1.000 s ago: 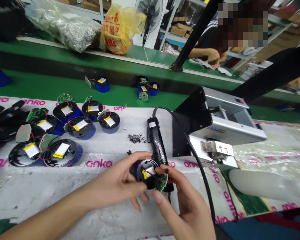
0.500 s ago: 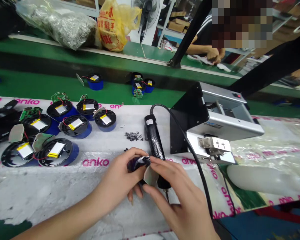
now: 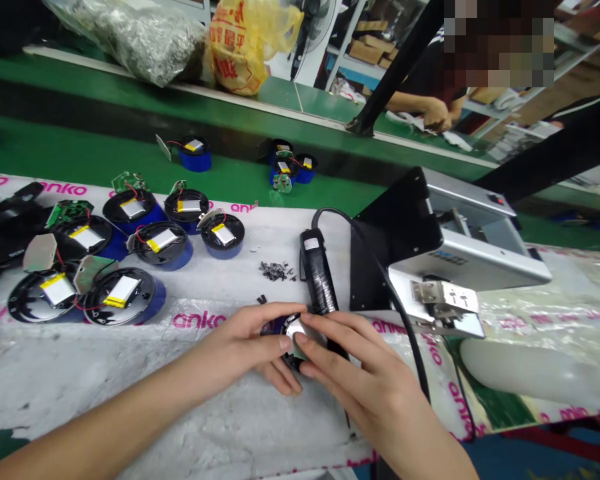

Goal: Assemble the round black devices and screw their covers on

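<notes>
My left hand point(image 3: 250, 343) is closed around a small round blue-and-black housing point(image 3: 291, 361), its thumb on the near rim. A pale circuit board point(image 3: 295, 327) lies over the housing's opening, and the fingers of my right hand point(image 3: 367, 367) press it from the right. The battery inside is hidden from me. Just beyond my hands lies a black electric screwdriver point(image 3: 320, 277) with its cord, partly covered by my right hand. A pile of tiny black parts point(image 3: 277, 271) is left of it.
Several blue housings point(image 3: 163, 247) with batteries and loose boards stand at left. More housings point(image 3: 285, 168) sit on the green surface point(image 3: 240, 180) behind. A silver-and-black machine point(image 3: 460, 240) stands at right. Across the bench, a person's hands point(image 3: 436, 115) handle something white.
The circuit board, first hanging at the housing's right side with its green face showing, has been turned over onto the opening. My right fingers have moved in on top of it.
</notes>
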Motion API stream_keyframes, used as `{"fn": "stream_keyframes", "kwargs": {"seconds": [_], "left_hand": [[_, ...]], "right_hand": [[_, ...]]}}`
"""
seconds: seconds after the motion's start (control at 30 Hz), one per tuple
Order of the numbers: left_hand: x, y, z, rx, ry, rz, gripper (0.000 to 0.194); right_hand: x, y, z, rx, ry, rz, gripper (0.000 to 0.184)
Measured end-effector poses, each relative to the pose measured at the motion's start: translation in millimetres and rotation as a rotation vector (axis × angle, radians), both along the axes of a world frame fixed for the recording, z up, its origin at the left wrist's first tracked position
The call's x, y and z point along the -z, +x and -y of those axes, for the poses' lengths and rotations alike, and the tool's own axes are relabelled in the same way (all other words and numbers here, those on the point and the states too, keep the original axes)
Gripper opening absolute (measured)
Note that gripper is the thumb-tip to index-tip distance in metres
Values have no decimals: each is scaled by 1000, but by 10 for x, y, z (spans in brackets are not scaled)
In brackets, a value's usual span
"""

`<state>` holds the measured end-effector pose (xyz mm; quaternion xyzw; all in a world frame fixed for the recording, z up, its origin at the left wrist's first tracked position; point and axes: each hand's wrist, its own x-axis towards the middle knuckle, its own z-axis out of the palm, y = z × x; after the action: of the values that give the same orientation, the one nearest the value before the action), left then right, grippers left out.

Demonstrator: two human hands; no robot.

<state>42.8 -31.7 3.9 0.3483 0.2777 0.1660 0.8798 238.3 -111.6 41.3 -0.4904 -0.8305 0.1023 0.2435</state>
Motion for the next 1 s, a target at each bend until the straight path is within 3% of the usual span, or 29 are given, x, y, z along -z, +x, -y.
{"fn": "stream_keyframes", "kwargs": {"seconds": [0.1, 0.27, 0.4, 0.6, 1.0], "left_hand": [[-53, 8, -9, 6, 11, -44, 57], [-56, 25, 2, -6, -2, -46, 56], [-34, 44, 44, -20, 39, -83, 57], [-20, 21, 79, -29, 134, -93, 50], [-67, 25, 117, -12, 197, -181, 48]], "right_hand": [[-42, 12, 1, -25, -33, 58, 32], [-96, -62, 10, 47, 4, 58, 25], [-47, -102, 54, 99, -15, 68, 32], [45, -129, 71, 191, 38, -26, 27], [-11, -165, 42, 287, -6, -77, 20]]}}
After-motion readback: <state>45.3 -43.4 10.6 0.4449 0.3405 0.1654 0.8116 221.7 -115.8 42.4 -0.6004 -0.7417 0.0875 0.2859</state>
